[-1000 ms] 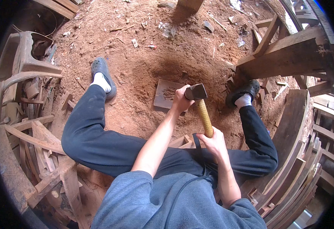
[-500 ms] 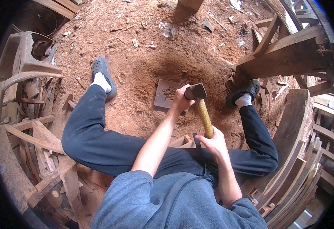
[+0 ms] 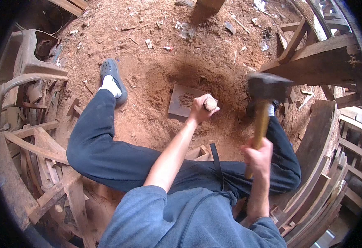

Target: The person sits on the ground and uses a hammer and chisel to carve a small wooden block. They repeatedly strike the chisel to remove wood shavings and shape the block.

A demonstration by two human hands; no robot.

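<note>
My left hand [image 3: 199, 111] is closed on an upright tool with a battered round top [image 3: 210, 103], its lower part hidden by my fingers, over a pale square plate [image 3: 177, 103] on the sawdust. The plate's middle has a rough, dark patch. Up and to the right of that tool, a heavy hammer's blurred dark head [image 3: 267, 86] tops a yellow handle [image 3: 261, 122], which my right hand [image 3: 257, 153] grips. My legs are spread either side of the plate, with a grey clog [image 3: 113, 76] on my left foot.
A dusty brown chair [image 3: 32, 76] and jumbled wood offcuts [image 3: 44, 157] crowd my left side. A timber frame [image 3: 313, 62] stands at upper right, stacked boards [image 3: 313, 161] below it. A wooden post [image 3: 208, 9] rises at the top. Scraps litter the sawdust floor [image 3: 148, 62].
My right hand and the hammer have swung right, away from my left hand, uncovering the round top of the tool it holds. My left hand has shifted slightly right.
</note>
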